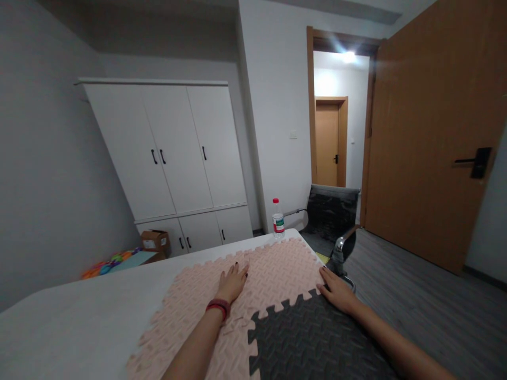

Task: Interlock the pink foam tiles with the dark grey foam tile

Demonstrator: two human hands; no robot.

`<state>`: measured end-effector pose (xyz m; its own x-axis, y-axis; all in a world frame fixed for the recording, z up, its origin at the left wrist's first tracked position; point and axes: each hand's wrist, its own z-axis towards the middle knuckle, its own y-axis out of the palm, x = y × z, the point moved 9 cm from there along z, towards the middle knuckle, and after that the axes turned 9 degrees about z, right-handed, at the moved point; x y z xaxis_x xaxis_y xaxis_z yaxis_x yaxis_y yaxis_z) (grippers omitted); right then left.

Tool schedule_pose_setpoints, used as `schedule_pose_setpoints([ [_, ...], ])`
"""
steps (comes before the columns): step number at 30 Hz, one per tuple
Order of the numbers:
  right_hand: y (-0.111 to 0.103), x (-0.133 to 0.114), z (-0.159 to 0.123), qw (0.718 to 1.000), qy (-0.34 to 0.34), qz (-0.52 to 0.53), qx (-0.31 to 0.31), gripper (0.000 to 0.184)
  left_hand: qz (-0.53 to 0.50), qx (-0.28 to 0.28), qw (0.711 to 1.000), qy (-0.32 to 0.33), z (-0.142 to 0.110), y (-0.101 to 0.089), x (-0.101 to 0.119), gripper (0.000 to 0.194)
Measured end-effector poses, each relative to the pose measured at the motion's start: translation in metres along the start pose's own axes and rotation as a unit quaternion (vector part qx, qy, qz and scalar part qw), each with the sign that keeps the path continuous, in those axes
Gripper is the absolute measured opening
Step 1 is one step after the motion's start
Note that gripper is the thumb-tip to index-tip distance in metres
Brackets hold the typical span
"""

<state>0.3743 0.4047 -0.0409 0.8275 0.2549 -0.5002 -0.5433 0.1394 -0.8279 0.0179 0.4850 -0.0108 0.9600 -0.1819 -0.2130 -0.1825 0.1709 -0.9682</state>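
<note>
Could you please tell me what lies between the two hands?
In the head view, a bare stretch of pink mat lies between the left hand and the right hand.

Had table (79, 311) across bottom of frame, far mat (277, 269) on it, near mat (309, 343) against that at lower right. Rested left hand (233, 284) on far mat near lower centre, right hand (336, 290) at its right edge. Had bottle (278, 224) on table's far edge, chair (331, 214) to its right, cabinet (170, 148) in upper left, box (155, 241) before cabinet, door (428, 137) at far right.
</note>
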Motion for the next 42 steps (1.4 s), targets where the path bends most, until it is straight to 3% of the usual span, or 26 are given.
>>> schedule_pose_setpoints([
  [6, -0.002, -0.003, 0.0, 1.0, 0.0, -0.011, -0.007, 0.068, 0.036, 0.036, 0.999, 0.004, -0.006, -0.012, 0.022, 0.051],
  [11, -0.002, -0.003, -0.001, 1.0, 0.001, -0.005, -0.006, 0.067, 0.027, 0.04, 0.998, 0.028, -0.004, -0.018, 0.014, 0.043],
  [15, -0.003, -0.003, -0.002, 1.0, 0.009, 0.007, -0.003, 0.068, 0.004, 0.034, 0.999, 0.041, 0.015, -0.026, 0.006, 0.04],
  [18, -0.003, -0.003, -0.001, 1.0, 0.013, 0.018, 0.001, 0.07, -0.016, 0.033, 0.999, 0.031, 0.032, -0.019, 0.006, 0.044],
  [22, -0.003, -0.003, 0.0, 1.0, 0.01, 0.021, 0.003, 0.069, -0.043, 0.002, 0.999, 0.014, 0.042, 0.01, 0.006, 0.052],
  [25, -0.003, -0.003, 0.0, 1.0, 0.011, 0.015, -0.001, 0.069, -0.056, -0.013, 0.998, 0.02, 0.046, 0.022, 0.004, 0.054],
  [36, -0.005, -0.005, 0.001, 1.0, 0.024, 0.011, -0.004, 0.069, -0.045, 0.032, 0.998, -0.019, 0.07, 0.007, 0.015, 0.061],
  [39, -0.007, -0.007, 0.001, 1.0, 0.023, 0.01, -0.002, 0.068, -0.053, 0.003, 0.998, -0.013, 0.063, 0.007, 0.017, 0.062],
  [42, -0.006, -0.007, 0.0, 1.0, 0.023, 0.008, -0.007, 0.068, -0.061, -0.028, 0.998, 0.023, 0.04, 0.007, 0.022, 0.061],
])
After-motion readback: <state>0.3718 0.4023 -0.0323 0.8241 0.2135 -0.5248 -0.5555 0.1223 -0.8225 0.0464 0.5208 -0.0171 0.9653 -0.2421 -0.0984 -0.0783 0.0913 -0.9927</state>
